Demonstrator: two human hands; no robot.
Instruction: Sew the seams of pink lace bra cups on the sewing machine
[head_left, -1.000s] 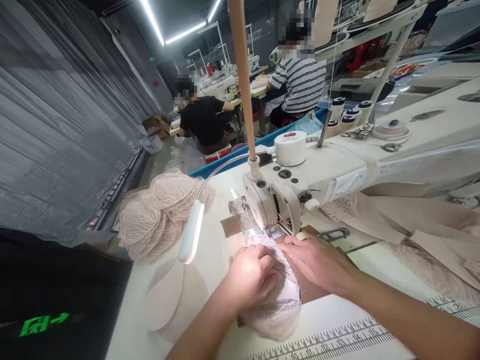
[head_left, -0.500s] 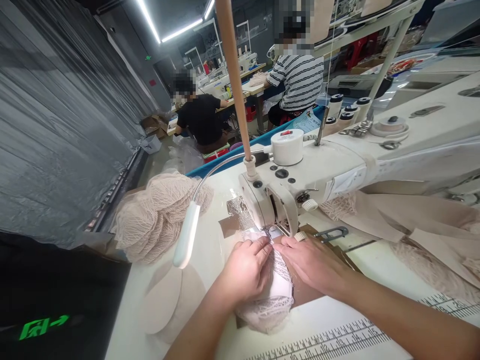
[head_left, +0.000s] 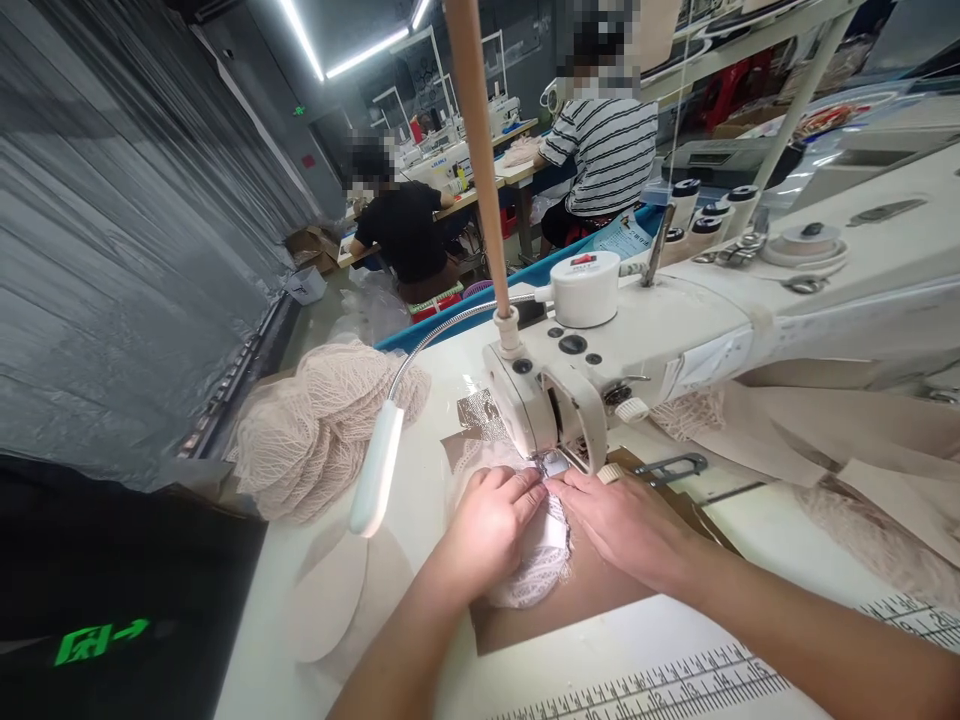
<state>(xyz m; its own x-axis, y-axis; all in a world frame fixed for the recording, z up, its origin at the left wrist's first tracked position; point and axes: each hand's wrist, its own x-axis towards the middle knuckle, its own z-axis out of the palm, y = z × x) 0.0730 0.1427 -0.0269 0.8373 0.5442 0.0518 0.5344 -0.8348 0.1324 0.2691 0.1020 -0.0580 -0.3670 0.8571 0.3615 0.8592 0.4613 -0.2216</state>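
Note:
A pale pink lace fabric piece, with a plain lighter patch on it, lies under the head of the sewing machine. My left hand rests on its left side, fingers together and pressing the cloth close to the presser foot. At the right edge of the lace, my right hand holds the cloth with its fingertips, right by the foot. Both sets of fingertips almost meet there. Beneath the lace is a brown sheet on the white table. The needle point is hidden.
Stacked lace pieces lie at the left, with smooth beige ovals nearer me. A gooseneck lamp hangs over the table. More beige fabric lies right of the machine. A printed ruler runs along the front. Two people sit beyond.
The lace piece has moved away from me under the machine, baring more of the brown sheet in front. Both hands stay beside the presser foot. The view has shifted slightly.

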